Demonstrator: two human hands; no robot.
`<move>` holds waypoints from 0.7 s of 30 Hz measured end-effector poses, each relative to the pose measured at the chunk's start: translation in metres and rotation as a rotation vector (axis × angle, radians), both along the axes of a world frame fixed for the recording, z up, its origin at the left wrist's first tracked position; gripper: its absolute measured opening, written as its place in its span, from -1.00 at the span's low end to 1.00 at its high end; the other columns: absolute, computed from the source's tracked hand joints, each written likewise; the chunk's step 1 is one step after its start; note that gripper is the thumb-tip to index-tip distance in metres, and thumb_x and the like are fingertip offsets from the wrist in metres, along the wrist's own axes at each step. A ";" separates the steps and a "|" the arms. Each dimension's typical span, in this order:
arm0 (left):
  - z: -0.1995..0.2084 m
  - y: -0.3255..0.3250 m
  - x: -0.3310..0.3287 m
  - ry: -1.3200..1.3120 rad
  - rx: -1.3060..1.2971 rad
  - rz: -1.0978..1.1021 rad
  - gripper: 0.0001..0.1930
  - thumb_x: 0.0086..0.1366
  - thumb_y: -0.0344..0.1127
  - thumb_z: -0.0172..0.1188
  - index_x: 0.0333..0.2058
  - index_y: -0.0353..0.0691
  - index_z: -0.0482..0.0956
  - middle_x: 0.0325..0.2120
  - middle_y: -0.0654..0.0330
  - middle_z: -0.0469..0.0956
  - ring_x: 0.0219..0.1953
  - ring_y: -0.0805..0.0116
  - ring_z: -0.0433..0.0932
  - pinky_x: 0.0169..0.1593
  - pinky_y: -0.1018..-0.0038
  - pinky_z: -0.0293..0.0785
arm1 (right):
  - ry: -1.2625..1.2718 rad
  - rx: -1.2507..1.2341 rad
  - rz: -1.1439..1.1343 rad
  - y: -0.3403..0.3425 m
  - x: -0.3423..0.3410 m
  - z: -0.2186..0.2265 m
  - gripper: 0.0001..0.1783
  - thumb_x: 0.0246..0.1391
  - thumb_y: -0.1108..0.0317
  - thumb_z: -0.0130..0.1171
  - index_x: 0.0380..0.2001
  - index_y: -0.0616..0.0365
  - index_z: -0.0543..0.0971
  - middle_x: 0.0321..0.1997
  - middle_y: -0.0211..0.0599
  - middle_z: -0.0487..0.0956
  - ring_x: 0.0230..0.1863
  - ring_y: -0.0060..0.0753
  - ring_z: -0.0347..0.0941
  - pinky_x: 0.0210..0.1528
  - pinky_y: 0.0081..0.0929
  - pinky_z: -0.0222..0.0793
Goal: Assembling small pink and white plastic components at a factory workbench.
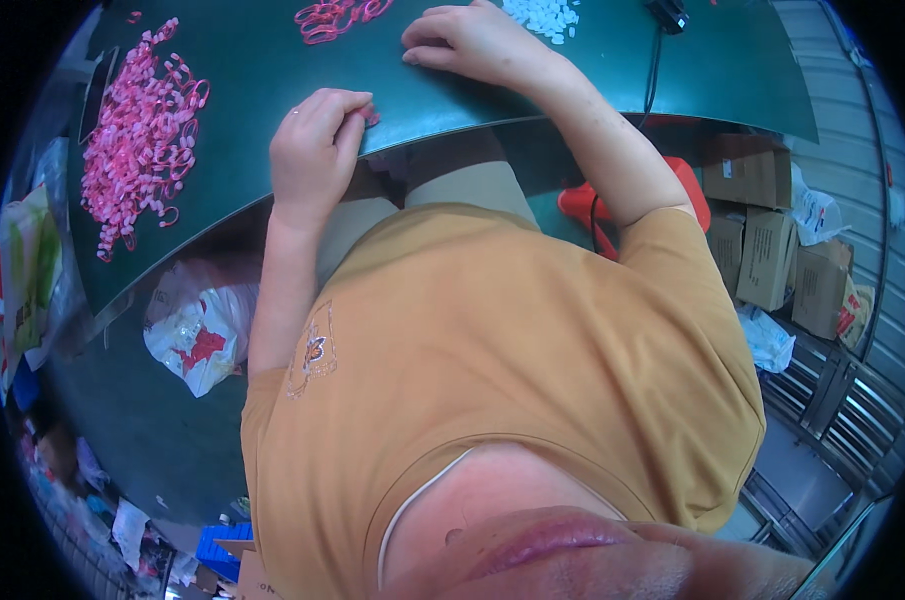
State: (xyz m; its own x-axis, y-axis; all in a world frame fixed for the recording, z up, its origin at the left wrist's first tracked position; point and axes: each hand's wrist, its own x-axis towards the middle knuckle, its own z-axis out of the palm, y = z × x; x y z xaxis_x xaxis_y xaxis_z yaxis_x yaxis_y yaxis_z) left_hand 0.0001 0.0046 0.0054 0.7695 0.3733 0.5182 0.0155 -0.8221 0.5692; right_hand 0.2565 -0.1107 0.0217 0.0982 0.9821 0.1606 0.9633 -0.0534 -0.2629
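At the table's near edge my left hand point(318, 145) is closed, with thumb and forefinger pinched on a small pink band point(371, 114) whose end sticks out past the fingertips. My right hand point(473, 45) rests farther off and to the right, on the green tabletop. Its fingers are curled together, and whatever lies under the fingertips is hidden. Several plain pink-red bands point(323, 22) lie in loops between and beyond the hands. Just beyond the right hand is a scatter of small white pieces point(545, 16). A large heap of pink bands with pale pieces on them point(138, 150) covers the left side.
The green table point(238, 120) has a curved near edge before my lap. A black device with a cord point(667, 14) sits at the far right. Below stand a red plastic object point(688, 190), cardboard boxes point(768, 250) and a white plastic bag point(198, 335).
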 end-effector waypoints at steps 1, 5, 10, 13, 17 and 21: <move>0.000 -0.001 0.000 -0.004 -0.002 -0.005 -0.86 0.36 -0.51 0.36 -0.14 -0.18 0.73 -0.22 0.17 0.78 -0.13 0.16 0.77 -0.01 0.31 0.64 | 0.000 0.000 0.000 0.000 0.004 -0.004 -0.58 0.40 -0.10 0.25 0.00 -0.07 0.82 0.02 -0.34 0.79 0.07 -0.20 0.72 0.12 -0.19 0.52; 0.003 -0.002 -0.001 0.008 -0.010 -0.008 -0.85 0.35 -0.52 0.36 -0.14 -0.18 0.74 -0.21 0.17 0.78 -0.12 0.15 0.77 -0.01 0.30 0.64 | 0.181 0.044 -0.065 -0.005 0.014 0.008 -0.65 0.36 0.06 0.31 -0.01 0.05 0.81 0.00 -0.18 0.79 0.02 -0.07 0.73 0.11 -0.14 0.59; 0.000 -0.001 -0.001 0.015 -0.015 0.005 -0.84 0.34 -0.52 0.37 -0.13 -0.18 0.74 -0.21 0.17 0.78 -0.12 0.16 0.77 0.00 0.31 0.63 | 0.263 -0.055 -0.087 -0.008 0.002 0.031 -0.69 0.40 0.19 0.26 -0.04 0.17 0.79 -0.01 -0.03 0.77 0.06 0.05 0.70 0.16 -0.14 0.57; 0.002 0.000 0.000 0.003 0.009 -0.005 -0.85 0.35 -0.52 0.37 -0.13 -0.19 0.74 -0.22 0.17 0.78 -0.12 0.16 0.77 0.00 0.31 0.63 | 0.269 0.000 -0.057 -0.005 -0.003 0.032 -0.70 0.38 0.19 0.28 -0.07 0.17 0.80 -0.04 -0.03 0.76 0.05 0.07 0.70 0.15 -0.12 0.57; 0.001 0.000 0.000 0.007 0.014 0.002 -0.85 0.35 -0.52 0.37 -0.13 -0.19 0.74 -0.22 0.17 0.78 -0.12 0.16 0.77 0.00 0.31 0.63 | 0.238 -0.035 -0.058 0.002 -0.019 0.051 -0.72 0.35 0.19 0.30 -0.12 0.16 0.82 -0.07 -0.03 0.75 0.02 0.09 0.70 0.12 -0.09 0.58; 0.000 0.000 -0.001 0.008 0.020 0.008 -0.85 0.35 -0.52 0.37 -0.13 -0.18 0.74 -0.22 0.17 0.78 -0.12 0.16 0.77 0.00 0.31 0.63 | 0.100 -0.115 0.019 0.007 -0.024 0.055 -0.74 0.30 0.20 0.30 -0.20 0.13 0.83 -0.15 -0.05 0.75 -0.07 0.11 0.72 0.07 -0.06 0.62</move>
